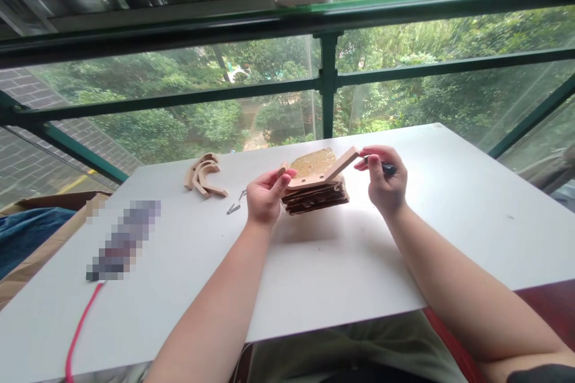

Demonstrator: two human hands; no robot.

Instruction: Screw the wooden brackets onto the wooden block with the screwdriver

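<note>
My left hand (266,194) is closed on the left end of an angled light wooden piece (314,182) with small dark holes along its side. Right under that wood sits a thick block of layered brown sheets (314,198) with a speckled yellowish top, its edges ragged. A tool with a black handle (387,168) is gripped in my right hand (387,182), beside the wooden piece's raised right end. The tool's working tip is hidden, so its exact kind does not show.
Several curved wooden pieces (206,176) lie at the table's far left, with a few small metal screws (233,209) nearer my left hand. A blurred-out object (126,239) and a red cord (81,326) are on the left of the white table (188,287). Beyond stands a green railing (329,84).
</note>
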